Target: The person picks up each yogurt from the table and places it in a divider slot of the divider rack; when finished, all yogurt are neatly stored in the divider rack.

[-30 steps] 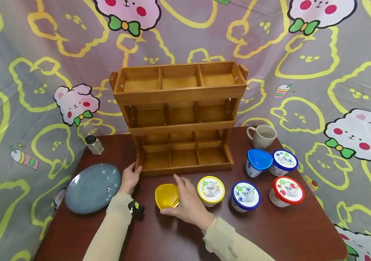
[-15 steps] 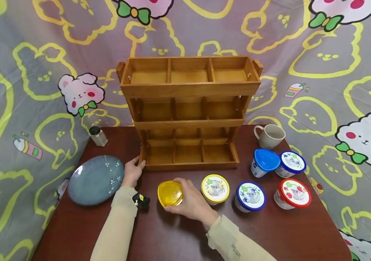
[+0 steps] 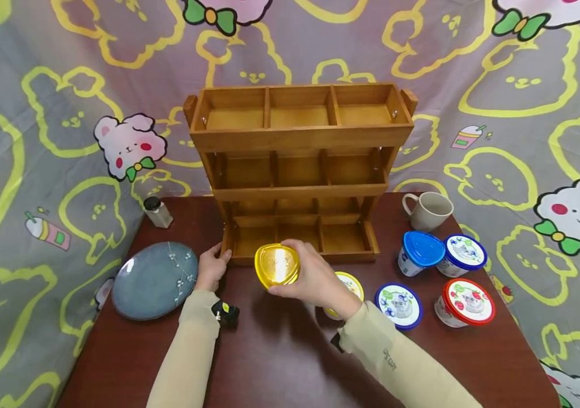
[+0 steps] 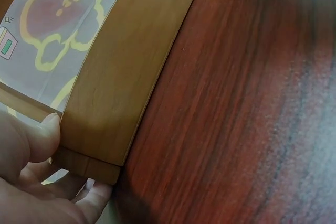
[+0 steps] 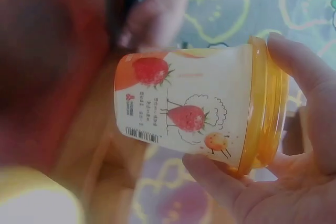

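Note:
In the head view my right hand (image 3: 320, 279) grips a small cup with a translucent yellow lid (image 3: 275, 265), raised off the table before the lowest tier of the wooden rack (image 3: 300, 137). Close up in the right wrist view, the cup (image 5: 184, 106) has a pale side printed with strawberries, and my thumb and fingers span it near the lid. My left hand (image 3: 212, 271) holds the rack's lower front left corner. The left wrist view shows thumb and fingers on either side of that wooden corner (image 4: 89, 163).
Right of the rack stand a yellow-rimmed tub (image 3: 351, 285), blue-rimmed tubs (image 3: 399, 306), a red-rimmed tub (image 3: 469, 301), a blue-lidded cup (image 3: 423, 249) and a mug (image 3: 430, 211). A blue-grey plate (image 3: 154, 280) and a black-capped shaker (image 3: 158, 212) sit to the left.
My right hand has lifted the yellow-lidded cup off the table and carried it forward toward the rack. My left hand stays at the rack's corner. The head view has shifted slightly.

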`<state>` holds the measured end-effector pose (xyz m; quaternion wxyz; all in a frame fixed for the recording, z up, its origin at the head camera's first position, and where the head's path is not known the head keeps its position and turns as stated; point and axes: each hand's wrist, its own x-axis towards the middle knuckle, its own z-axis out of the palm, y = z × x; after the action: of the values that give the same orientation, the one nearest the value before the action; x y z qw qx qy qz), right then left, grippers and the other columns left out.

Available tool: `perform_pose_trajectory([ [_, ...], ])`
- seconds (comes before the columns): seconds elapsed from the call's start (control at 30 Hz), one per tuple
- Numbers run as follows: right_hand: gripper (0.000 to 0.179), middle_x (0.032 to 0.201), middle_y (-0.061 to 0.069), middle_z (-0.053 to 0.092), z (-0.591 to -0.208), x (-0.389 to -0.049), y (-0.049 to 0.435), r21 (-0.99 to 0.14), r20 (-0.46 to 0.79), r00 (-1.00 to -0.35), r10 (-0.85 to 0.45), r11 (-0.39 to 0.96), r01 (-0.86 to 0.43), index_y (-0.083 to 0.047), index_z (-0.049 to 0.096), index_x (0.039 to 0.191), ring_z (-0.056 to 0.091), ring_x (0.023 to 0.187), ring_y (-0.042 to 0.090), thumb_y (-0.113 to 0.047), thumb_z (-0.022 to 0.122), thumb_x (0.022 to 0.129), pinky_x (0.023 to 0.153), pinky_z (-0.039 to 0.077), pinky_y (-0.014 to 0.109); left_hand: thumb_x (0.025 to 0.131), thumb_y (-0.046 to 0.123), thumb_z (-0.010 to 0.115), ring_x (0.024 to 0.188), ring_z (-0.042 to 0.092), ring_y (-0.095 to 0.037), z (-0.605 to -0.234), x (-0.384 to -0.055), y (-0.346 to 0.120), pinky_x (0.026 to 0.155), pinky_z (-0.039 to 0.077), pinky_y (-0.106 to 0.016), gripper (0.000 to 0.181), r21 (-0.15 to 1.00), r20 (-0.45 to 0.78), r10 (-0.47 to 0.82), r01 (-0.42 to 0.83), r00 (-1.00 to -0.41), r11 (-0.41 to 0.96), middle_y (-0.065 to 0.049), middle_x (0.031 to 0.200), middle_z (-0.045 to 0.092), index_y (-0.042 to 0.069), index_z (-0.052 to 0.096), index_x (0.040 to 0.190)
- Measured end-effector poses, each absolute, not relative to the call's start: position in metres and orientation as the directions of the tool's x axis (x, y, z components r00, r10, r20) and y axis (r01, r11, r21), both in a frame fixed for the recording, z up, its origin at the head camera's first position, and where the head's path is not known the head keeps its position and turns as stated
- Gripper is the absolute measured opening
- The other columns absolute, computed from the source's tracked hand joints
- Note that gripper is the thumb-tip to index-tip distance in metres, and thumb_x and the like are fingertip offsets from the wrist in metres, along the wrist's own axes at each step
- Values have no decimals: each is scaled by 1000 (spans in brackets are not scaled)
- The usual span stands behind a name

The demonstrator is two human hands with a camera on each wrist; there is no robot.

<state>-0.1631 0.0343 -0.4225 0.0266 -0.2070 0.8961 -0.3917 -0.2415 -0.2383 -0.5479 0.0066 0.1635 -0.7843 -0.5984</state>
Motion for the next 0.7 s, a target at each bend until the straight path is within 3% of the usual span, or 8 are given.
perform_pose_trajectory([
  [0.33, 93, 124, 8, 54, -378, -223, 31, -688, 96, -875, -474, 604, -402, -13, 41, 144, 55, 107, 21, -47, 87, 70, 89, 50, 39, 102, 9, 54, 133, 42, -39, -546, -241, -237, 112, 33, -49, 49, 920, -210, -275, -285, -938, 268, -28, 146, 43, -7, 40, 146],
  [0.53, 93, 121, 7, 54, -390, -248, 20, -703, 28, -877, -480, 614, -359, -15, 40, 145, 55, 104, 20, -49, 86, 71, 89, 50, 38, 101, 9, 55, 135, 40, -39, -548, -239, -239, 113, 31, -49, 50, 926, -195, -284, -271, -939, 261, -28, 146, 43, -8, 41, 146],
  [0.7, 94, 120, 6, 55, -409, -261, 11, -717, 4, -881, -472, 613, -332, -16, 39, 147, 55, 105, 19, -48, 87, 72, 91, 49, 37, 100, 10, 57, 128, 46, -40, -545, -238, -235, 108, 37, -48, 48, 936, -149, -299, -231, -943, 265, -30, 140, 49, -10, 45, 143],
])
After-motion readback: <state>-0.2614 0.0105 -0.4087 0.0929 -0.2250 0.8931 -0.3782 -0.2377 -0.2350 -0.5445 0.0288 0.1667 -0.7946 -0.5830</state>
